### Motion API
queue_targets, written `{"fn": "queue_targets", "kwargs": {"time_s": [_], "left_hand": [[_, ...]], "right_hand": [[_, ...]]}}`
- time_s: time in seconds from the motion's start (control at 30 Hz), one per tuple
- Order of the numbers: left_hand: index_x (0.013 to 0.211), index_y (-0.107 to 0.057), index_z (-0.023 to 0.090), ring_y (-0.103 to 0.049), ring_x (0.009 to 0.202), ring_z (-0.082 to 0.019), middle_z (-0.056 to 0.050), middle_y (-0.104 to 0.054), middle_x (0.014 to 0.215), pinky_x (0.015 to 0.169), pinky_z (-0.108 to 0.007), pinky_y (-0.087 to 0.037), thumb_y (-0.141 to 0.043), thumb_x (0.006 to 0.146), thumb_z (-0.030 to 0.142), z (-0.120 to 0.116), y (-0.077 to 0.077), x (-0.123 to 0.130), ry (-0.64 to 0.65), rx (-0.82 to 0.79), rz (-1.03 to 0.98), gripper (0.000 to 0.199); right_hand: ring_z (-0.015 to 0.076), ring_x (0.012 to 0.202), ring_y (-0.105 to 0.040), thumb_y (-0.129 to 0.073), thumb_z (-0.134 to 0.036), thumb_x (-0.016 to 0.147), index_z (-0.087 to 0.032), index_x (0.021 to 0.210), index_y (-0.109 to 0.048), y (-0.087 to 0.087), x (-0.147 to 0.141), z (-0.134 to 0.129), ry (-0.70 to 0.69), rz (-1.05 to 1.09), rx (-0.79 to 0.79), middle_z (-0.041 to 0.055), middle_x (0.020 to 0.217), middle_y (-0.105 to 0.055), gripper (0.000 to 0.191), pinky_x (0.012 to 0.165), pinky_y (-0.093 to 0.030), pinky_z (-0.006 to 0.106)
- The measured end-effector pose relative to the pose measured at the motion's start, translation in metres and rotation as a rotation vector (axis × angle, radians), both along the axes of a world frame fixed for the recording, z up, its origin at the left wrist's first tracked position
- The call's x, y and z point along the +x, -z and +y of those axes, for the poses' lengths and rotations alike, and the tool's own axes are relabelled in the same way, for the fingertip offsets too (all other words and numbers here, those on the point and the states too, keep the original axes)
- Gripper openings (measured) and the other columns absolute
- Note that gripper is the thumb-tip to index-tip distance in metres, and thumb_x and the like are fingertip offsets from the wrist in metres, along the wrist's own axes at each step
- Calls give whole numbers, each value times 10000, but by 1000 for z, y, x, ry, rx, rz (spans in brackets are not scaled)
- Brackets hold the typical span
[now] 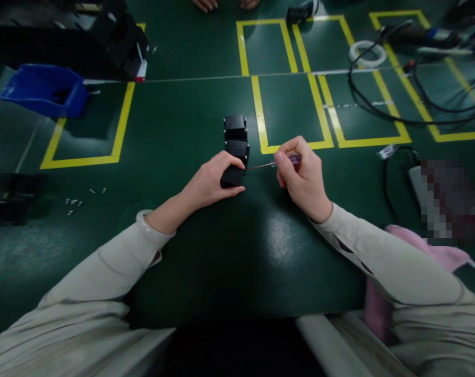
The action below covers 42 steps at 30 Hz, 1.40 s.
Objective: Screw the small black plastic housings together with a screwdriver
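My left hand [217, 178] is closed around a small black block [232, 177] on the green table, thumb along its near side and fingers over its far side. Two similar black blocks [236, 149] stand in a row just beyond it, with small shiny screws along their sides. My right hand [302, 170] grips a screwdriver [293, 158] with a clear purplish handle. Its thin shaft points left, and the tip meets the right side of the held block, beside my left fingers. Whether the tip sits in a screw is too small to tell.
Several loose screws [73, 202] lie at the left, near dark parts [13, 191]. A blue bin [45, 91] stands at the back left. Yellow tape [261, 115] outlines areas on the table. Cables [382, 112], a white ring [366, 54] and pink cloth [414, 238] lie at the right. Another person's hands [206, 4] show at the far edge.
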<state>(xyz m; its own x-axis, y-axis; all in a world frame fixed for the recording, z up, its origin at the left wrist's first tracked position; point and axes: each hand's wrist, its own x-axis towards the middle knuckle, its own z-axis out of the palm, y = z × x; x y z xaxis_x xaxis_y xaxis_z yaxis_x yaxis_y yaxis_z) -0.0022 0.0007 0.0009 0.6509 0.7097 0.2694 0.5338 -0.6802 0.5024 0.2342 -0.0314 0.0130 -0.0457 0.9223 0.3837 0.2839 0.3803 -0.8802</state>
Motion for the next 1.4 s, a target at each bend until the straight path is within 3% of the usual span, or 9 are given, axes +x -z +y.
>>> {"fn": "queue_targets", "kwargs": {"time_s": [0.2,0.37,0.63,0.83,1.03,1.27,1.4], "left_hand": [[1127,-568,177,-623,1055,-220,-70,-640,1131,918,-340,-497,-770,834,284,0,0,1,14,16,-16,372],[1131,-567,182,-621,1068,-224,-71,-640,1140,931,-344,-495,-762,840,290,0,0,1,12,4,-12,367],[1134,-565,184,-619,1047,-222,-71,-637,1139,912,-345,-495,-755,842,297,0,-1,0,5,0,-6,367],[1131,-564,183,-620,1045,-221,-69,-634,1129,907,-340,-494,-757,838,285,0,0,0,15,7,-13,365],[1137,-562,188,-617,1058,-221,-72,-636,1149,921,-346,-493,-760,839,285,-1,0,0,8,6,-10,371],[1127,-568,178,-618,1050,-216,-65,-636,1130,917,-334,-492,-768,831,282,-1,0,1,13,13,-13,372],[1126,-570,174,-620,1043,-212,-62,-634,1121,913,-325,-489,-765,831,277,0,1,1,11,22,-20,369]], "right_hand": [[96,602,-462,-548,-360,976,-242,963,-481,1,0,0,7,19,3,-22,784,-521,136,559,-365,291],[115,671,-508,-546,-407,977,-236,868,-486,0,0,1,17,-10,-3,-4,762,-542,212,560,-366,288],[83,520,-426,-560,-443,984,-241,859,-483,2,0,1,13,1,-7,-52,638,-466,249,504,-320,281],[89,560,-466,-553,-406,986,-254,990,-469,4,0,0,-1,21,1,-43,732,-494,173,509,-343,278],[93,550,-444,-519,-402,1008,-241,876,-481,0,0,-1,0,-4,5,-44,658,-473,211,529,-329,288],[82,555,-439,-556,-349,988,-243,1031,-474,4,0,0,4,24,21,-52,721,-465,140,518,-337,270],[81,589,-457,-560,-355,989,-226,913,-495,3,0,0,-7,7,6,-32,727,-502,163,535,-340,267]]}}
